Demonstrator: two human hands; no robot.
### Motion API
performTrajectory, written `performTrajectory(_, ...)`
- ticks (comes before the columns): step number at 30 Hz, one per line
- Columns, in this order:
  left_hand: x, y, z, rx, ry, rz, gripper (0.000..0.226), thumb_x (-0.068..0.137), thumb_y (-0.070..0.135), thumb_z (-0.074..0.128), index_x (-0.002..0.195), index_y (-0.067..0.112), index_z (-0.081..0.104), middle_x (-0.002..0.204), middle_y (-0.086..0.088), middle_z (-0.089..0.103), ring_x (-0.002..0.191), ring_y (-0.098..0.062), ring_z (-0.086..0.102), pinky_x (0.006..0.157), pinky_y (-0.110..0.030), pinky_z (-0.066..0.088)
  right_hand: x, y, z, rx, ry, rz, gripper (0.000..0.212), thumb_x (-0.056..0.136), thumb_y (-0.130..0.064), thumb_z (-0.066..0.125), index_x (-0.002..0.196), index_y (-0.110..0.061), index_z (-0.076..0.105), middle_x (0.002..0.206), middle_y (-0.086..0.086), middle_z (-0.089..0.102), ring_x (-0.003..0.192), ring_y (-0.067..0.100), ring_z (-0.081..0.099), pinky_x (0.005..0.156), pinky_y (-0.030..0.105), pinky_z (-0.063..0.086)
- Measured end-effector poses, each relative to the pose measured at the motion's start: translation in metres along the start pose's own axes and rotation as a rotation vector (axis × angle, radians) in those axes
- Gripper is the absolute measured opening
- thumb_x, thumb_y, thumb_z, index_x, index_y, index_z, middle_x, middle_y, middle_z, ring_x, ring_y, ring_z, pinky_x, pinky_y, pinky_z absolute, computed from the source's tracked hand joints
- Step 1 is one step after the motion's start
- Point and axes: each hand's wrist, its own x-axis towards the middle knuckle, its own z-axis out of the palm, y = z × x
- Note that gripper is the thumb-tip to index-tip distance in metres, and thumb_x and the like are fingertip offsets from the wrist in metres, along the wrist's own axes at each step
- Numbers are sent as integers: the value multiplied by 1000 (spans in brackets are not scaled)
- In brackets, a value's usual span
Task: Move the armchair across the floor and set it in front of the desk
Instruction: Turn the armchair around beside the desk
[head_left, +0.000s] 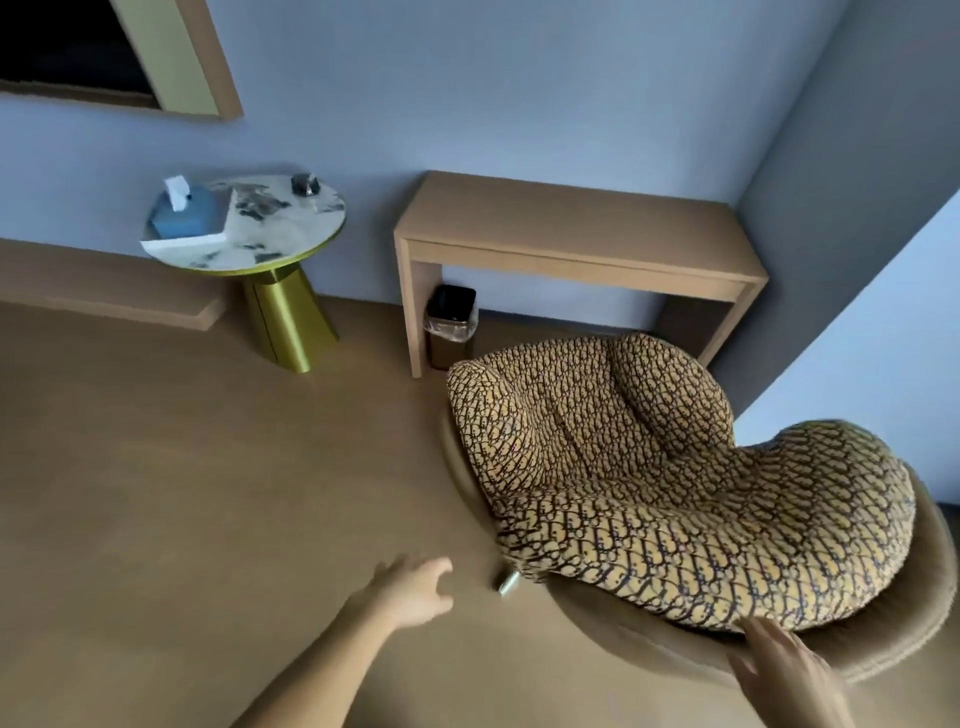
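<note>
armchair (670, 483): one, patterned cushion on a tan shell, standing on the brown floor (182, 493) just in front of the desk (571, 234), angled toward its right end. one desk against the blue-grey wall. one bin (451, 326) under the desk's left side. one round marble-topped side table (249, 228) on a gold base, carrying a tissue box (182, 210). left hand (415, 590) open, clear of the chair. right hand (779, 670) open, fingers spread, at the chair's near rim; contact unclear.

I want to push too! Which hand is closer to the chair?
The right hand, by the armchair's rim. The left hand is out over bare floor.
</note>
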Motion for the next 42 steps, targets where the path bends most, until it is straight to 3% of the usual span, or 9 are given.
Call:
performTrajectory(2,15,-34,-26,83,79,-16,55,93,47,54,145,32,46,150,1,49,135,-27,47,108,-42,35,-17,-59,22,-54,11,-55,50,60,-16,94,107,-15,74,110,10,74,93,32,73,77,47,61)
performTrajectory(6,41,-68,-63,136,125,18,52,95,42,55,144,28,46,146,-1,51,135,-26,48,108,-43,35,-34,-166,60,-28,61,-230,56,58,-11,92,110,-19,73,110,3,73,94,24,71,79,45,62)
performTrajectory(13,110,-106,-121,228,133,157,49,95,37,56,142,27,47,143,0,52,134,-26,49,112,-46,33,33,-288,136,60,-95,-303,49,90,-28,59,138,-25,50,143,-6,51,126,18,50,105,30,45)
performTrajectory(19,199,-148,-183,398,68,264,48,95,35,57,141,28,46,138,1,52,128,-27,49,108,-45,34,164,-357,204,160,-157,-104,52,90,-30,63,139,-21,48,137,1,56,124,25,56,103,38,47)
performTrajectory(24,299,-166,-218,569,-65,344,48,99,30,56,144,26,42,146,-1,45,138,-28,39,117,-52,24,246,-383,256,190,-208,172,54,89,-39,68,134,-19,45,132,2,56,120,26,57,96,40,46)
performTrajectory(28,371,-154,-237,638,-87,414,52,98,27,58,148,24,41,151,-2,43,144,-29,34,120,-55,19,292,-382,275,217,-220,329,58,88,-41,69,135,-21,42,134,1,54,124,27,52,100,47,48)
performTrajectory(32,430,-149,-237,711,-125,562,58,97,24,58,151,25,37,152,-4,42,141,-29,36,120,-56,19,318,-379,298,202,-245,473,66,89,-42,69,143,-19,38,141,2,51,128,28,50,103,45,47)
performTrajectory(39,546,-157,-227,888,-234,829,66,94,18,61,153,22,32,151,-9,42,140,-35,37,120,-58,19,357,-404,352,164,-231,687,56,88,-41,68,134,-22,43,140,-3,48,131,23,46,105,41,43)
performTrajectory(42,597,-160,-210,921,-226,991,82,91,12,64,159,24,19,160,-12,30,146,-36,27,124,-56,13,381,-414,387,159,-156,759,74,84,-42,72,144,-24,34,146,-6,41,141,19,35,116,40,34)
